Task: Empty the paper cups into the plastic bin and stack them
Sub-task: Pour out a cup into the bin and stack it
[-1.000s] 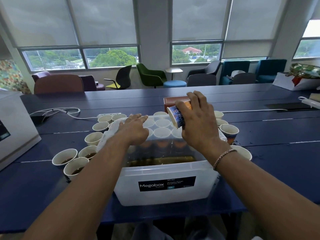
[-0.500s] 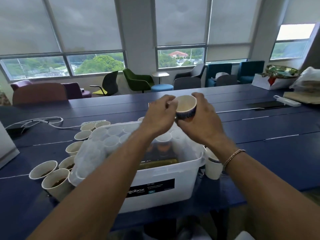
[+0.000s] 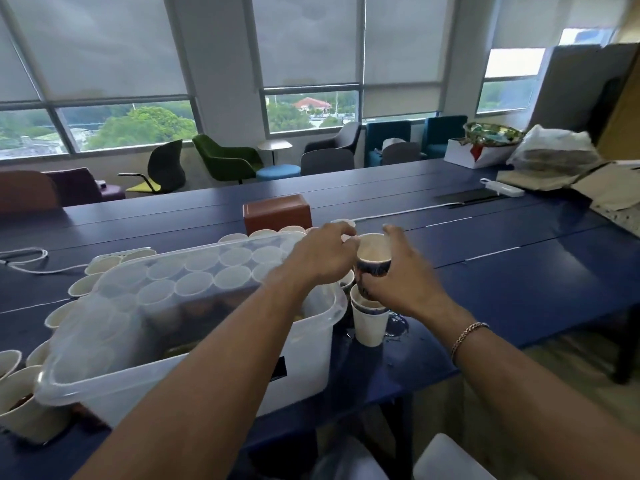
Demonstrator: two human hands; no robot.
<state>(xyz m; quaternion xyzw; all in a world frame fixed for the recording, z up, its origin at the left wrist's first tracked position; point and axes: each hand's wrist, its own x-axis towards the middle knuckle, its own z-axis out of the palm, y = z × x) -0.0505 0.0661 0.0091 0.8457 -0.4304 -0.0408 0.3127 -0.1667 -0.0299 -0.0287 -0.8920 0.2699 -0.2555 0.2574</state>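
One paper cup (image 3: 373, 255): right hand (image 3: 403, 282) grips it, left hand (image 3: 322, 258) alongside.

Clear plastic bin (image 3: 304, 348) on the near left of the table, with a dark label on its near wall and brown liquid faintly visible low inside. Blue-patterned cup (image 3: 373, 263) is upright, pale inside and looks empty. The right hand (image 3: 401, 285) grips it just right of the bin, directly over a stack of white cups (image 3: 370, 329) standing beside the bin. Can't tell if its base sits in the stack. Other open cups (image 3: 83, 284) line the bin's left and far sides. The near-left cups (image 3: 24, 407) hold brown liquid.
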